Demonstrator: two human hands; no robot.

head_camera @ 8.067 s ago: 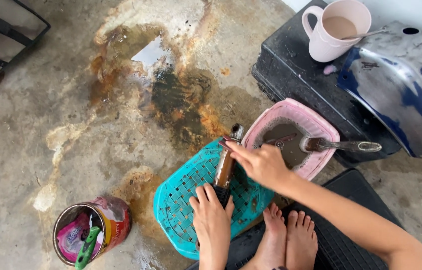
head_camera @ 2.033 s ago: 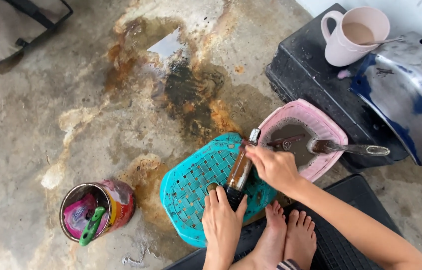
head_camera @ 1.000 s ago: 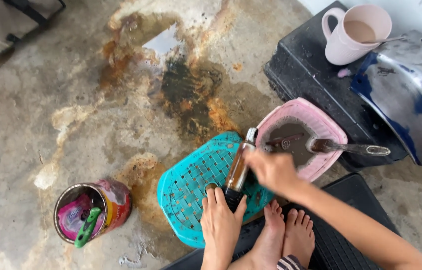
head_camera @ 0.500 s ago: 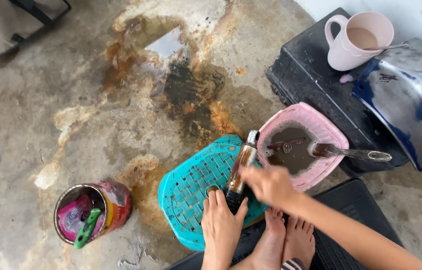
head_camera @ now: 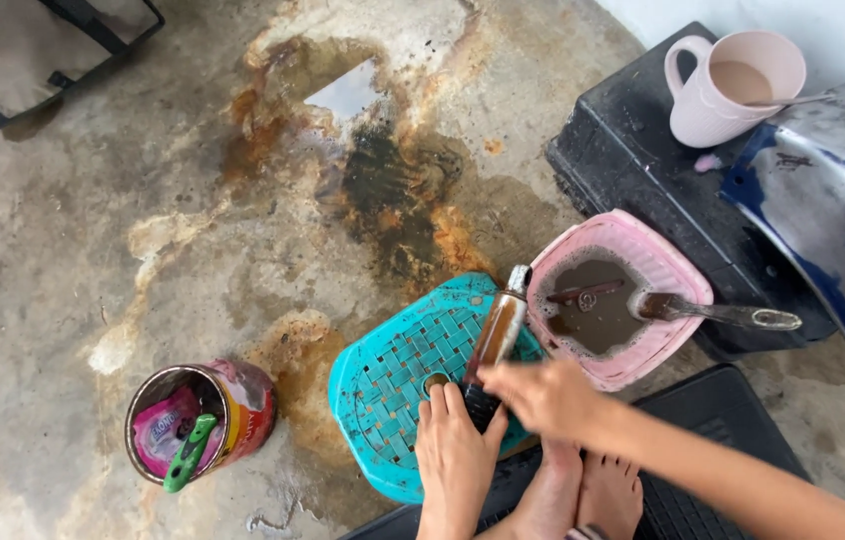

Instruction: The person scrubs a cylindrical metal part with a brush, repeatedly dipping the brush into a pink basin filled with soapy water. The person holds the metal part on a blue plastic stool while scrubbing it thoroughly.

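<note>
Pink mug (head_camera: pixel 735 85) on black case (head_camera: pixel 643 180); tin can (head_camera: pixel 201 420) on stained concrete floor (head_camera: pixel 93 250)

1. We count 2 hands: left hand (head_camera: pixel 455 455), right hand (head_camera: pixel 543 397), both on 1 rusty cylindrical part (head_camera: pixel 494 345).
2. 2 bare feet (head_camera: pixel 583 492).
3. 2 woven plastic pieces: 1 teal stool seat (head_camera: pixel 393 385), 1 pink basin (head_camera: pixel 665 270) w/ brown liquid.
4. 1 brush (head_camera: pixel 713 312) in the basin.
5. 1 pink mug (head_camera: pixel 733 85) on 1 black crate (head_camera: pixel 633 160).
6. 1 tin can (head_camera: pixel 203 420) w/ 1 green-handled tool (head_camera: pixel 188 455).
7. 1 blue-grey metal panel (head_camera: pixel 833 200).
8. 1 bag (head_camera: pixel 33 50), top left.
</note>
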